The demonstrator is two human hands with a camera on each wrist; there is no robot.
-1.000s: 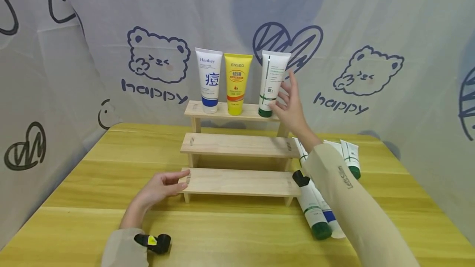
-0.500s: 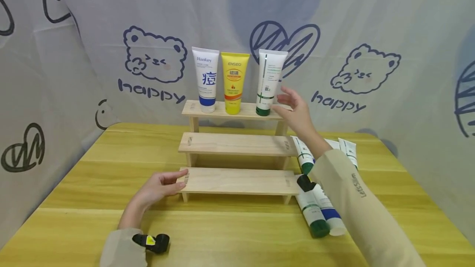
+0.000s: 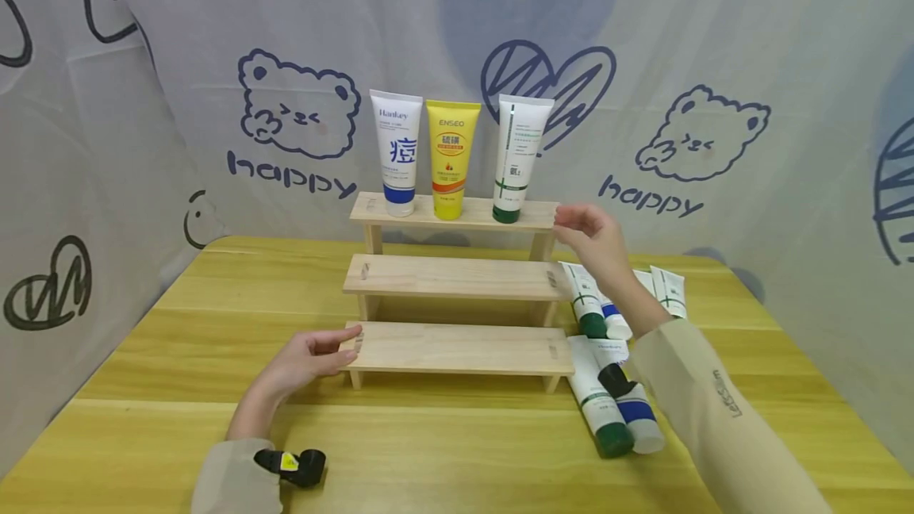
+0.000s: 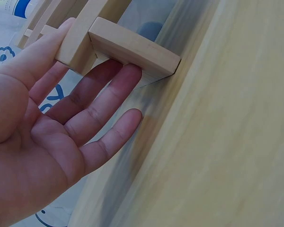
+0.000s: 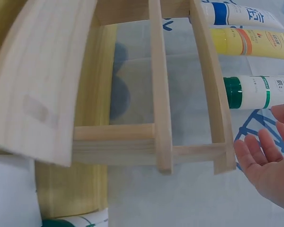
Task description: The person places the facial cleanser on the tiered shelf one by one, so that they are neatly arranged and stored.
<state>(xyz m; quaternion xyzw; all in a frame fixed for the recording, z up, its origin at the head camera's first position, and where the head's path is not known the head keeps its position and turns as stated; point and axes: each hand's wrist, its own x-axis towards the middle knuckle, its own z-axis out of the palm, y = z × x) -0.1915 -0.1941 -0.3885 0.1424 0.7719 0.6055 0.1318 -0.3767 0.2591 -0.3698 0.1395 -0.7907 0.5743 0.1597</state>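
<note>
A three-tier wooden display stand [image 3: 457, 348] stands on the table. My left hand [image 3: 303, 363] grips the left end of its lowest shelf; in the left wrist view the thumb lies against the board and fingertips touch the leg [image 4: 135, 47]. My right hand [image 3: 596, 240], holding nothing, is at the right end of the top shelf, its fingers loosely bent. Upright on that shelf are a white-and-blue Hankey tube [image 3: 398, 151], a yellow ENSEO tube [image 3: 451, 157] and a white tube with a green cap [image 3: 520, 153]. The right wrist view shows the green-capped tube [image 5: 262, 92] apart from my fingers.
Several more squeeze tubes lie right of the stand, among them a green-capped one [image 3: 598, 403] beside a blue-banded one [image 3: 640, 415]. Others lie behind them, partly hidden by my right arm. A printed cloth [image 3: 428, 22] hangs behind the table [image 3: 443, 450].
My right hand has let go of the green-capped tube and moved right and down, away from it. That tube stays upright on the top shelf. My left hand keeps its place.
</note>
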